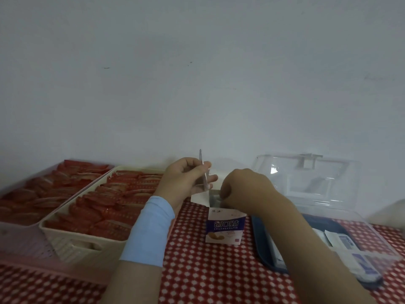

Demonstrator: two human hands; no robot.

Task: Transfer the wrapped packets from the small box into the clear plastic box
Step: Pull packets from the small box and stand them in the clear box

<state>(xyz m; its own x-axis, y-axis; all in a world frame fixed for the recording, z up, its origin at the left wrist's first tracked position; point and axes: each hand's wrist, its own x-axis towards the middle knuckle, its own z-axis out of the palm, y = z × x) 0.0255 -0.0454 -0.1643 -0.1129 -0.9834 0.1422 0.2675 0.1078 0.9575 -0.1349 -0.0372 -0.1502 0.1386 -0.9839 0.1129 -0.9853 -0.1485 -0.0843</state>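
A small white and purple box (224, 228) stands upright on the red patterned tablecloth, its top flap open. My left hand (186, 178) is just behind it and pinches thin wrapped packets (203, 172) held upright on edge. My right hand (245, 189) reaches into the box's open top with curled fingers; what they hold is hidden. The clear plastic box (372, 233) sits to the right with a dark blue base, its clear lid (306, 178) raised against the wall. Several white wrapped packets (344, 240) lie inside it.
Two baskets stand at the left, a cream one (72, 242) and a pink one (19, 246), both filled with red wrapped packs. A blue band wraps my left forearm (149, 229). A plain wall rises right behind the table.
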